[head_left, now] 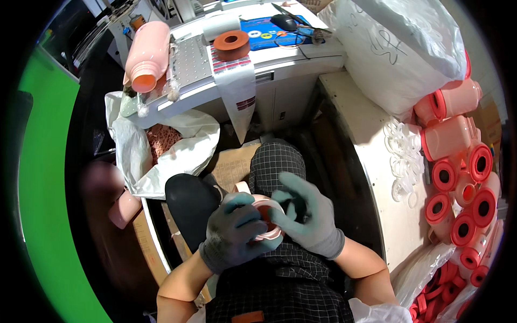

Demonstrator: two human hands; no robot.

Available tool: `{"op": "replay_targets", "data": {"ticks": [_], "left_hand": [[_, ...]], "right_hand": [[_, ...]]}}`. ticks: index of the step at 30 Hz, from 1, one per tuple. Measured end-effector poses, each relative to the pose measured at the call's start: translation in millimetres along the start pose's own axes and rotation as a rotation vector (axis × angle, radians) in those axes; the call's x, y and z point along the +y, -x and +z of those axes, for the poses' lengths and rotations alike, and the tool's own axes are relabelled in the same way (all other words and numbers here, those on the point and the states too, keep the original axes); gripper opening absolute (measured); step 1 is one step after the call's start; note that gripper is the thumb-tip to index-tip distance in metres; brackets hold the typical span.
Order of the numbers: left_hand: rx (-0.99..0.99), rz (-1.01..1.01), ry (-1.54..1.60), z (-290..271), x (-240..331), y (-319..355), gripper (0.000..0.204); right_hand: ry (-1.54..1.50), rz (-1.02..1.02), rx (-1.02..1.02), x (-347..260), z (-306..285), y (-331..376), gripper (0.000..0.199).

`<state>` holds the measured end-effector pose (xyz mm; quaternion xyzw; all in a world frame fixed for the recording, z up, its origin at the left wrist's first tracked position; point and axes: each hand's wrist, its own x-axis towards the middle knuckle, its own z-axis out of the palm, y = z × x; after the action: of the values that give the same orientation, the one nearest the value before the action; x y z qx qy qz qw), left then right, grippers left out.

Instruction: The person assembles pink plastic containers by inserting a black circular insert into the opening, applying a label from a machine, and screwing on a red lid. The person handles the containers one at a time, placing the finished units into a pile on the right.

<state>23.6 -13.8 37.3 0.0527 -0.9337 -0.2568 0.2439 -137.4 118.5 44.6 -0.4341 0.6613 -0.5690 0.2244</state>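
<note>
Above my lap, my left hand (pixel 231 234) is closed around a pale pink hollow plastic piece (pixel 275 233). Its round opening faces up, and a pink loop like a handle (pixel 241 187) shows beyond my fingers. A pale band runs along the rim; I cannot tell whether it is a separate ring. My right hand (pixel 309 215) is at the right side of the opening, thumb against the rim and the other fingers raised apart. Both hands wear grey gloves with teal-coated fingers. The lower part of the piece is hidden by my left hand.
On the board at right lie several clear white rings (pixel 401 156), beside stacked pink bottles with red rims (pixel 449 139). A large white sack (pixel 393 48) stands behind them. Ahead, a machine table (pixel 188 59) carries a pink bottle (pixel 148 51) and tape roll (pixel 231 45). An open white bag (pixel 188 145) sits left.
</note>
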Motion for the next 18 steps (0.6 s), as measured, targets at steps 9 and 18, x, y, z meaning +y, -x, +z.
{"op": "replay_targets", "data": {"ticks": [9,18], "left_hand": [[0.013,0.014,-0.019,-11,-11,6,0.034],[-0.020,0.050,-0.171,-29,-5,-9,0.032]], "right_hand": [[0.587,-0.662,-0.307,7,-10,-9,0.035],[0.528,-0.439,-0.521,11,1,1,0.045]]}}
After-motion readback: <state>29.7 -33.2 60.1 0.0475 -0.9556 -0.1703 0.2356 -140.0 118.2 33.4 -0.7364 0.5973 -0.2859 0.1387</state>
